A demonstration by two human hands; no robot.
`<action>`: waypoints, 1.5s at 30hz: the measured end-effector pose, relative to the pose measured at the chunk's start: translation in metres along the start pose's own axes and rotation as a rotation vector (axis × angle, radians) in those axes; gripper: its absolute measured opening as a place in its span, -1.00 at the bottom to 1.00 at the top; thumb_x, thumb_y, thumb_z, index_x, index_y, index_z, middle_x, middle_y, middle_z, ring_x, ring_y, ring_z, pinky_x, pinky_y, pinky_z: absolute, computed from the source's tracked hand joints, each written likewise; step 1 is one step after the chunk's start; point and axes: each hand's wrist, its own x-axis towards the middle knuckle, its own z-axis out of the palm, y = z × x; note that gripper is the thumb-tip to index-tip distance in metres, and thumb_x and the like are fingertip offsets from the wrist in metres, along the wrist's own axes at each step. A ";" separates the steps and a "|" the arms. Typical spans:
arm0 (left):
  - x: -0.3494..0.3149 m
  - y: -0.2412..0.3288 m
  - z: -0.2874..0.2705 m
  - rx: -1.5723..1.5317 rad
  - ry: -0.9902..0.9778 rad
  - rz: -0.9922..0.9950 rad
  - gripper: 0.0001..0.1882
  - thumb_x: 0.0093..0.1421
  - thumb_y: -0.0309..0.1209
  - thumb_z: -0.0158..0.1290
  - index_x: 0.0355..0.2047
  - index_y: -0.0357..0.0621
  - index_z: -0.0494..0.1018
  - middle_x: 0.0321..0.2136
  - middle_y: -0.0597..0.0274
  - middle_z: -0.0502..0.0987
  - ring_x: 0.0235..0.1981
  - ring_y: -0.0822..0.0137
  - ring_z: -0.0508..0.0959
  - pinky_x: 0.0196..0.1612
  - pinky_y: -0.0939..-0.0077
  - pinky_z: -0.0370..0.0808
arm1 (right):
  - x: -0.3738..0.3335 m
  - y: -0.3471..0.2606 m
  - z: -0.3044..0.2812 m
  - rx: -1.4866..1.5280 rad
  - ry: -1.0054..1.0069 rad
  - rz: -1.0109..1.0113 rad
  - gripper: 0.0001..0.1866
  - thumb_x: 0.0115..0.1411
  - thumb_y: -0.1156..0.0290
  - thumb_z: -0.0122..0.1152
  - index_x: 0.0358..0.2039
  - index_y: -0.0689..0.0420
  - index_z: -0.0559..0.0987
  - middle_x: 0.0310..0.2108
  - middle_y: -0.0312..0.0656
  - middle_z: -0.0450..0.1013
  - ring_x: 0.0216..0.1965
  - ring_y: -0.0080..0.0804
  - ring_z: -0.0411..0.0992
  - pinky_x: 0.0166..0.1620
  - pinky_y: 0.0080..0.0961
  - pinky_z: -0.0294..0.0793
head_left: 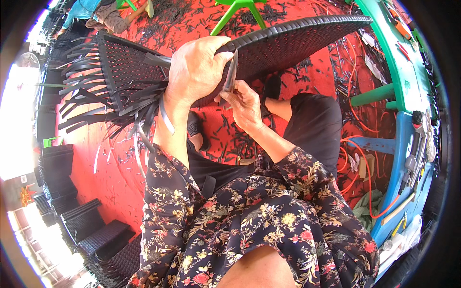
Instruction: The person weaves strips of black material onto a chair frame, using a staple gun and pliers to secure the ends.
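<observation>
A large black woven panel (288,53), with a thick wrapped rim, lies across my lap, tilted up toward the far right. My left hand (194,72) is closed over its near rim, the thumb and fingers pressing at the corner. Just to the right, my right hand (244,103) pinches a dark flat strip (231,72) with a grey sheen that runs up to the rim by my left thumb. Loose black strip ends (86,91) fringe the panel's left side, and several hang past my left wrist. My left palm and the panel's underside are hidden.
Black offcuts litter the red floor (115,173). On the right stand a green table (377,96) and a blue stool (394,182) bearing tools, with an orange cord (367,192) trailing down. Stacked woven black pieces (103,235) fill the lower left. Another person (108,17) sits far left.
</observation>
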 end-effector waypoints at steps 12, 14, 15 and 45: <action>-0.019 0.012 0.001 0.068 0.024 0.055 -0.73 0.05 -0.55 0.10 -0.19 -0.26 0.51 -0.28 -0.04 0.56 -0.24 0.01 0.57 -0.21 0.37 0.50 | -0.055 -0.100 0.024 0.031 -0.078 0.520 -0.91 0.23 0.50 0.11 -0.32 0.21 0.39 -0.47 -0.11 0.49 -0.45 -0.26 0.56 -0.40 -0.47 0.58; -0.021 0.011 0.004 0.055 0.037 0.054 -0.73 0.05 -0.55 0.10 -0.18 -0.25 0.51 -0.27 -0.03 0.56 -0.24 0.01 0.57 -0.19 0.36 0.50 | -0.057 -0.101 0.028 0.153 -0.066 0.564 -0.91 0.23 0.50 0.11 -0.31 0.21 0.40 -0.48 -0.12 0.48 -0.43 -0.22 0.56 -0.37 -0.36 0.60; -0.022 0.010 0.005 0.071 0.051 0.071 -0.73 0.05 -0.55 0.10 -0.19 -0.25 0.51 -0.27 -0.03 0.56 -0.23 0.02 0.57 -0.19 0.35 0.50 | -0.057 -0.101 0.029 0.259 -0.089 0.562 -0.90 0.23 0.47 0.12 -0.30 0.19 0.40 -0.46 -0.11 0.47 -0.44 -0.19 0.54 -0.36 -0.26 0.58; -0.027 0.012 0.012 0.114 0.051 0.049 -0.71 0.03 -0.58 0.09 -0.18 -0.24 0.52 -0.26 -0.03 0.57 -0.22 0.03 0.57 -0.17 0.35 0.51 | -0.052 -0.114 0.038 0.467 0.016 0.643 -0.94 0.21 0.63 0.04 -0.32 0.22 0.39 -0.47 -0.14 0.43 -0.44 -0.27 0.53 -0.38 -0.29 0.60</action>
